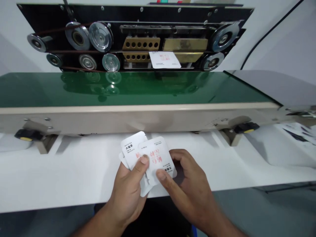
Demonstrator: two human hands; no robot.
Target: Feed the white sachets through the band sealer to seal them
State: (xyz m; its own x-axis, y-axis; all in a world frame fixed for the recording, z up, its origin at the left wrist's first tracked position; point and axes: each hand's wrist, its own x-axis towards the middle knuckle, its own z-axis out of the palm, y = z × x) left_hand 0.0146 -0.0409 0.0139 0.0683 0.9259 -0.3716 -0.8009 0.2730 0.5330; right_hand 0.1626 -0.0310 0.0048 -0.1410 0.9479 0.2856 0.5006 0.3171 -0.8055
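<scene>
Left hand [125, 194]: closed narrowly on a small fanned stack of white printed sachets [132, 148], thumb pressed on the face of the stack, fingers behind it. Right hand [190, 187]: narrow pinch on the front sachet [158, 158], which bears red lettering, with the thumb at its lower edge and the fingers curled behind. The hands touch each other's load and are held over a white table edge [61, 177], just in front of a band sealer's beige housing [138, 120]. Above the housing runs a green conveyor belt [123, 89]. Behind the belt stands the sealer's black head panel [135, 36], fitted with metal pulleys [101, 37] and brass blocks [140, 43]. One loose white sachet [165, 60] lies tilted against the lower brass block, apart from the hands. Two black knobs with yellow centres [28, 134] sit low on the housing, one at each end.
</scene>
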